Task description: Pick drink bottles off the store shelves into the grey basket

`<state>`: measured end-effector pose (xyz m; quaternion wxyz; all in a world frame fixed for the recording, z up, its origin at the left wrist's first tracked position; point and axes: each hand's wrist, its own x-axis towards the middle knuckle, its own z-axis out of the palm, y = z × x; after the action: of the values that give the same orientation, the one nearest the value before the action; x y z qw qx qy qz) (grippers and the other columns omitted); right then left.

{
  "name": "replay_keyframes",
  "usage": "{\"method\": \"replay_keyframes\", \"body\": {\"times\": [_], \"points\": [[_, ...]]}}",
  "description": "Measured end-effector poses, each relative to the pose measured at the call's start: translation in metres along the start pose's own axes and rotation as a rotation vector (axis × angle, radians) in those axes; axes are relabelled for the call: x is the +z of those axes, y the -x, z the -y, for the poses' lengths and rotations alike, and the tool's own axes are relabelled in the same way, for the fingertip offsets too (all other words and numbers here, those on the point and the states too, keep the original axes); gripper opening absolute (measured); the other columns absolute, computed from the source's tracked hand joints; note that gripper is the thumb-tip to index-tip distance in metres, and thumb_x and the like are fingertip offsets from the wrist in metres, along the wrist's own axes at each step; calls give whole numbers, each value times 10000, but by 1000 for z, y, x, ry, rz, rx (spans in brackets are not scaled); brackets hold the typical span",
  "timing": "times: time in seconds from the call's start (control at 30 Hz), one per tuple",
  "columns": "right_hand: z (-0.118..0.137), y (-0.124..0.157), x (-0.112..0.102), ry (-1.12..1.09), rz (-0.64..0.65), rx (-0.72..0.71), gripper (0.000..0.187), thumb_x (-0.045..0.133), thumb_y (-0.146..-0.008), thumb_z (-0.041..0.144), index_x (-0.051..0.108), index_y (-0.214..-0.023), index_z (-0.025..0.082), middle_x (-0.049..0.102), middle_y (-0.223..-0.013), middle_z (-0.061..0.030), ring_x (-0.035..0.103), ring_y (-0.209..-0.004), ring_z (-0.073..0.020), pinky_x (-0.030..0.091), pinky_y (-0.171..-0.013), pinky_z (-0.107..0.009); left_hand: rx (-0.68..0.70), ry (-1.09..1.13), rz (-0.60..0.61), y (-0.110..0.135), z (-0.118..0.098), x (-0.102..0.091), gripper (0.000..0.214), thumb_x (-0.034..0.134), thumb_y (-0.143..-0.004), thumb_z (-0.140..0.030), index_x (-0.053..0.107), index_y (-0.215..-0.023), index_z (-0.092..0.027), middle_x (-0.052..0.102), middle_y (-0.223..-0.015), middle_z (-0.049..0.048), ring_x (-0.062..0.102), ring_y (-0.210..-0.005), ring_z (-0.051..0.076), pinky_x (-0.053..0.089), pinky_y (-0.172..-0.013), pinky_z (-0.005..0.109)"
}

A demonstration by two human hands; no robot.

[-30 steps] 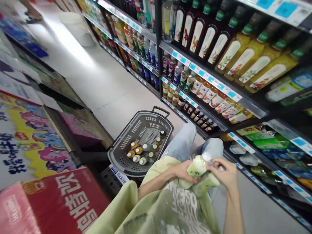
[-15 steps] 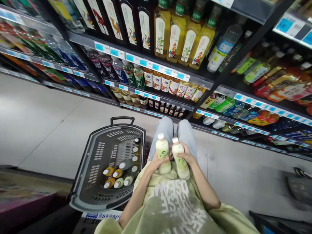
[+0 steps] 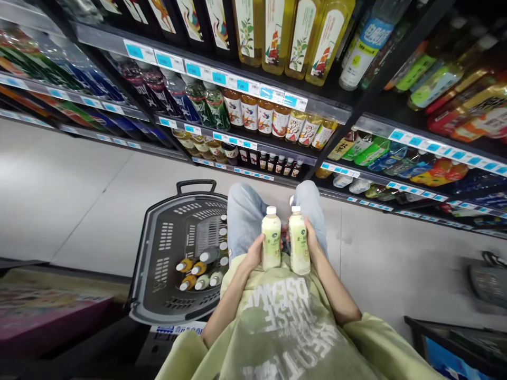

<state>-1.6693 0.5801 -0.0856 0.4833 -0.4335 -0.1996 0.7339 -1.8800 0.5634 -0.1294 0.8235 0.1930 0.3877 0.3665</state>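
Two pale green drink bottles with white caps stand upright side by side in front of my shirt. My left hand (image 3: 255,254) is closed around the left bottle (image 3: 271,240), its fingers mostly hidden behind it. Around the right bottle (image 3: 300,243) my right hand (image 3: 312,240) is closed from the outer side. A narrow gap separates the bottles, and both labels face me. On my left stands a dark grey shopping basket (image 3: 158,203) holding several bottles, some with orange drink (image 3: 190,282) and some pale (image 3: 208,279).
Ahead, shelves (image 3: 222,71) carry rows of bottled drinks above blue-and-white price tags. Pale tile floor (image 3: 75,184) stretches left and right of my knees. A pink box display (image 3: 51,316) is at lower left. At lower right sits a dark-framed stand (image 3: 447,343).
Both bottles have become more upright, with their labels turned toward me. My knees have spread apart, and the view has shifted closer to the shelves.
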Motion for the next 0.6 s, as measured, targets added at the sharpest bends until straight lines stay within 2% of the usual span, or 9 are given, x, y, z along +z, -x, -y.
{"method": "replay_keyframes", "body": {"times": [0.1, 0.27, 0.37, 0.47, 0.53, 0.6], "points": [[-1, -3, 0, -22, -9, 9, 693, 658, -802, 844, 751, -1105, 228, 805, -881, -79, 721, -663, -253, 569, -522, -361, 7, 73, 34, -4, -9, 4, 517, 768, -705, -684, 808, -890, -202, 833, -965, 125, 762, -1082, 402, 628, -956, 522], [-2, -5, 4, 16, -13, 47, 684, 657, -781, 863, 765, -1097, 266, 813, -896, -92, 756, -747, -297, 599, -566, -403, 124, 117, 4, -6, -14, 3, 432, 865, -669, -569, 818, -964, -256, 841, -1052, 95, 747, -1143, 382, 626, -984, 524], [-2, -4, 5, 37, -1, 71, 701, 630, -796, 875, 765, -1108, 262, 807, -858, -89, 779, -830, -318, 633, -625, -418, 166, 68, 49, -4, -12, 3, 637, 955, -634, -491, 782, -1183, -218, 824, -1155, 110, 744, -1160, 374, 604, -1026, 522], [-2, -4, 5, 44, 8, 82, 718, 623, -808, 876, 760, -1128, 247, 803, -831, -75, 785, -881, -324, 652, -676, -417, 233, -2, 68, -4, -9, 0, 891, 1023, -541, -423, 704, -1345, -206, 802, -1216, 115, 743, -1139, 355, 601, -1016, 483], [-3, -5, 4, 48, 11, 83, 728, 632, -801, 878, 758, -1126, 238, 803, -821, -73, 786, -875, -324, 658, -688, -419, 254, -53, 28, -4, -7, -5, 955, 1041, -483, -368, 685, -1356, -213, 803, -1192, 101, 749, -1074, 326, 615, -953, 436], [-3, -7, 2, 50, 12, 75, 736, 642, -789, 881, 758, -1118, 233, 807, -827, -79, 788, -855, -323, 662, -689, -421, 226, -94, -24, -6, -5, -10, 908, 1036, -459, -334, 693, -1289, -207, 810, -1109, 83, 752, -968, 295, 622, -858, 400]]}}
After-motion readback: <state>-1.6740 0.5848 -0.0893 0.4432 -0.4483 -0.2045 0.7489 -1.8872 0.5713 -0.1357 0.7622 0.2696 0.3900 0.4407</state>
